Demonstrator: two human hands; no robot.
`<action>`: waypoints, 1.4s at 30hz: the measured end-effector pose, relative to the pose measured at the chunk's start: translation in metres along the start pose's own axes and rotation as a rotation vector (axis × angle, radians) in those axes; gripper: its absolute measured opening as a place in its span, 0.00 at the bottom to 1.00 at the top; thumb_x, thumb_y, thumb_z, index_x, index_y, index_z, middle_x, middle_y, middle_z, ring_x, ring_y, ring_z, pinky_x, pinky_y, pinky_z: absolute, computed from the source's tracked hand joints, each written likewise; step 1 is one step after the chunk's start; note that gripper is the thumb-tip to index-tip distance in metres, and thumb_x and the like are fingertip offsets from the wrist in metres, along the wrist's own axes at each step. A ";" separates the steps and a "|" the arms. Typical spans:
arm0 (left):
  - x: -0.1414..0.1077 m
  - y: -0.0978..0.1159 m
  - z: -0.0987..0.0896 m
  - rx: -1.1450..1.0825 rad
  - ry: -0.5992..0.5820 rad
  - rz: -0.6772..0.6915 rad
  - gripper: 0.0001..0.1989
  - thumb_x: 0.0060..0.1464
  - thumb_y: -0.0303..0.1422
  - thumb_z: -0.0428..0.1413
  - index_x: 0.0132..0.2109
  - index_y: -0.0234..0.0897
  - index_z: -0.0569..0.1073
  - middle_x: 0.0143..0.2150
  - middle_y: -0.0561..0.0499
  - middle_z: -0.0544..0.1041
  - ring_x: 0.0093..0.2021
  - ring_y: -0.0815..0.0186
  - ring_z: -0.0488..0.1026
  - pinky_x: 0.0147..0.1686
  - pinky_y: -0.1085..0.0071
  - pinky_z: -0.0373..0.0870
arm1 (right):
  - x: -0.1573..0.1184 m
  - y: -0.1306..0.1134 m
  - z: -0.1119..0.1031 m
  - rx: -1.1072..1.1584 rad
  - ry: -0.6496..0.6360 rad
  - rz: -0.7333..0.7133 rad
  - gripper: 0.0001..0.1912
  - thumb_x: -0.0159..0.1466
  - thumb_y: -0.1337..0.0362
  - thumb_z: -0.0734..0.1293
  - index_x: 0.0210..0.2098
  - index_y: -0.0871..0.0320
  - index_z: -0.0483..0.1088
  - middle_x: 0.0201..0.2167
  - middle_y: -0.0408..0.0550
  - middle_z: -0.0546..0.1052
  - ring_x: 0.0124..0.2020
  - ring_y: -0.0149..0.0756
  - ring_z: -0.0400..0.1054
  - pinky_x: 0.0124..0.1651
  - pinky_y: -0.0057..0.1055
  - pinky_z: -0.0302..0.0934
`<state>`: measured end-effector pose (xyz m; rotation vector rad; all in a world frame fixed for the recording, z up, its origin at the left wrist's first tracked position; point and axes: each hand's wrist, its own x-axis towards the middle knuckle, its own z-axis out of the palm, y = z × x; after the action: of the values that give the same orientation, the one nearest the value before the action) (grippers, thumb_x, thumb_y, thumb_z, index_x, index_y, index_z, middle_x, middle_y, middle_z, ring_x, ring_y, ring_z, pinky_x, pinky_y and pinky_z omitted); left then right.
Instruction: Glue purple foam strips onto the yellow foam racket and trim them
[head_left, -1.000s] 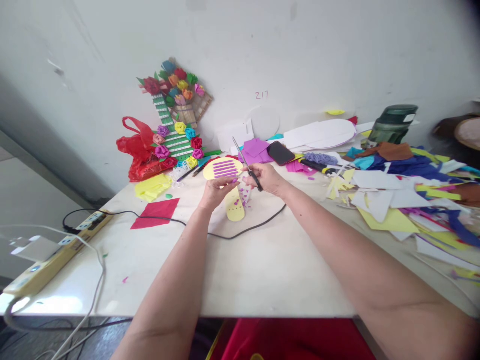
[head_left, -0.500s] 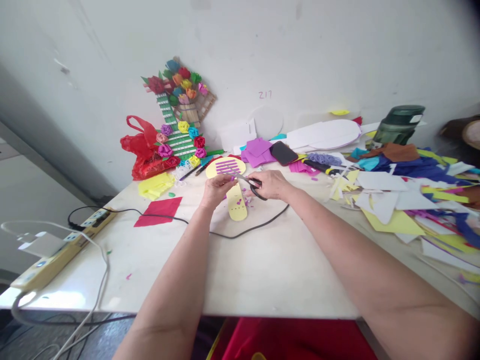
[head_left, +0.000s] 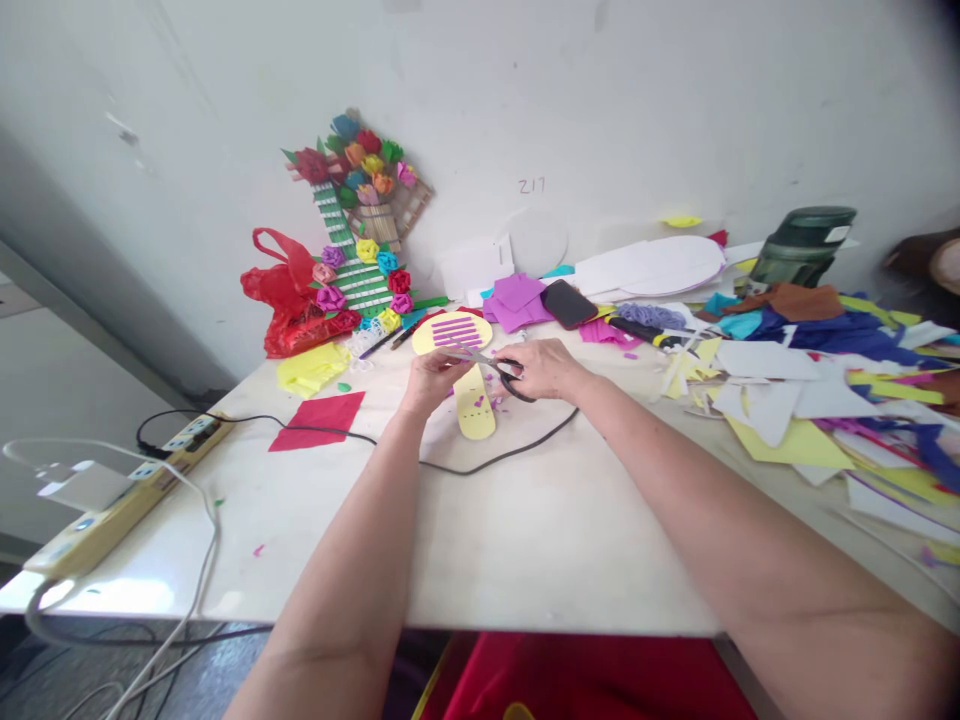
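My right hand [head_left: 546,368] grips a pair of scissors [head_left: 480,357] by its black handles, the blades pointing left. The blade tips reach over the fingers of my left hand [head_left: 437,380], which are pinched on a small piece of purple paper, mostly hidden now. Beneath both hands lies a yellow paper cutout [head_left: 475,412] with a rounded top and a narrow lower part. Several purple strips [head_left: 457,332] run across its upper part, and small purple scraps lie on and around the lower part.
Purple paper sheets [head_left: 517,300] and a phone [head_left: 568,304] lie behind my hands. Paper scraps [head_left: 780,400] pile up at the right, near a green bottle [head_left: 802,245]. A black cable [head_left: 480,470] crosses the table. Left are red paper [head_left: 319,420], a power strip [head_left: 165,465] and paper flowers [head_left: 367,170].
The scissor blades look slightly wider apart now. A purple bit that showed at my left fingertips is hardly visible. Both hands stay in nearly the same place.
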<state>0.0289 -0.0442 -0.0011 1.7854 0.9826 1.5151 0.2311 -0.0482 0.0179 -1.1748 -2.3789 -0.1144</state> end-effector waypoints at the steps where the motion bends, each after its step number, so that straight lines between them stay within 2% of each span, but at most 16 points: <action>1: 0.000 0.001 0.000 0.002 -0.004 0.004 0.11 0.39 0.35 0.63 0.31 0.33 0.76 0.31 0.47 0.78 0.33 0.65 0.74 0.35 0.68 0.70 | 0.000 0.000 0.000 -0.001 -0.001 0.000 0.24 0.49 0.45 0.67 0.41 0.50 0.71 0.31 0.41 0.78 0.35 0.39 0.70 0.33 0.30 0.53; 10: 0.000 0.001 -0.001 -0.001 -0.032 -0.029 0.11 0.38 0.36 0.63 0.30 0.34 0.77 0.33 0.46 0.79 0.35 0.62 0.74 0.37 0.66 0.70 | 0.000 0.000 -0.001 -0.011 -0.006 -0.022 0.24 0.49 0.45 0.66 0.42 0.51 0.72 0.31 0.42 0.78 0.35 0.38 0.70 0.33 0.30 0.53; 16: -0.001 0.004 -0.001 -0.031 -0.032 -0.058 0.11 0.37 0.36 0.64 0.30 0.34 0.78 0.34 0.46 0.79 0.36 0.61 0.74 0.39 0.65 0.70 | -0.001 -0.001 -0.003 0.008 -0.004 -0.025 0.20 0.50 0.48 0.67 0.39 0.50 0.73 0.31 0.42 0.78 0.34 0.38 0.70 0.32 0.29 0.53; 24: -0.003 0.009 -0.004 -0.018 -0.078 -0.114 0.11 0.38 0.36 0.64 0.31 0.34 0.79 0.35 0.46 0.79 0.37 0.61 0.73 0.40 0.66 0.69 | 0.000 0.003 -0.002 0.029 0.020 -0.041 0.19 0.49 0.47 0.67 0.37 0.51 0.74 0.30 0.42 0.78 0.33 0.37 0.70 0.31 0.28 0.51; 31: -0.003 0.008 -0.006 -0.035 -0.124 -0.159 0.12 0.39 0.37 0.63 0.31 0.33 0.78 0.31 0.47 0.77 0.33 0.64 0.72 0.36 0.68 0.68 | 0.002 -0.001 -0.004 0.000 0.016 -0.023 0.14 0.52 0.50 0.67 0.30 0.53 0.74 0.26 0.44 0.77 0.29 0.36 0.68 0.29 0.29 0.48; 38: -0.004 0.012 -0.005 -0.158 -0.149 -0.199 0.14 0.41 0.38 0.63 0.34 0.33 0.76 0.28 0.50 0.75 0.29 0.69 0.70 0.33 0.71 0.67 | 0.000 0.001 -0.006 0.129 0.088 0.056 0.13 0.52 0.51 0.67 0.28 0.54 0.73 0.23 0.42 0.75 0.25 0.32 0.65 0.27 0.27 0.48; 42: -0.004 0.013 -0.006 -0.242 -0.185 -0.202 0.16 0.42 0.38 0.62 0.36 0.32 0.73 0.28 0.49 0.76 0.27 0.69 0.71 0.32 0.70 0.68 | 0.000 0.002 -0.006 0.148 0.103 0.071 0.15 0.51 0.49 0.67 0.28 0.54 0.72 0.23 0.41 0.74 0.25 0.31 0.64 0.27 0.26 0.48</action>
<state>0.0250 -0.0551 0.0084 1.5728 0.8234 1.2615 0.2349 -0.0487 0.0224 -1.1532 -2.2125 0.0241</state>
